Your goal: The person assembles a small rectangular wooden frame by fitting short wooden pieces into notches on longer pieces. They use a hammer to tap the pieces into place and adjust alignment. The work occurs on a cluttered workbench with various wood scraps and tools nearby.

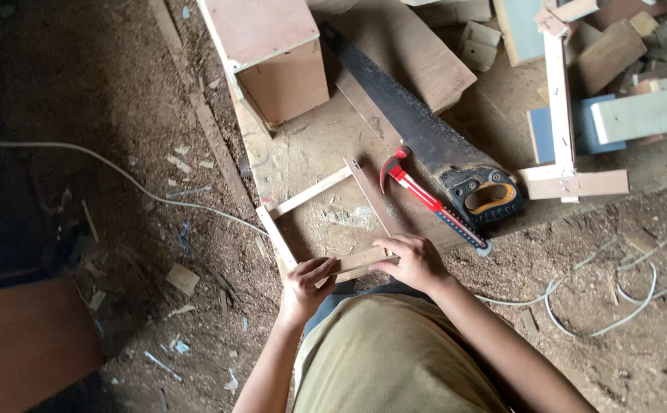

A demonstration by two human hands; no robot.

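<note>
Wooden strips are joined into a small square frame on the work board, and its near rail is gripped by both hands. The left hand is curled around the rail's left end, fingers closed. The right hand is pressed on top, fingers bent over it. Just beyond the right hand lie a red hammer and a handsaw.

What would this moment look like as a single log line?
left hand: holding frame corner | right hand: pressing near strip | hammer, saw: lying beside
</note>
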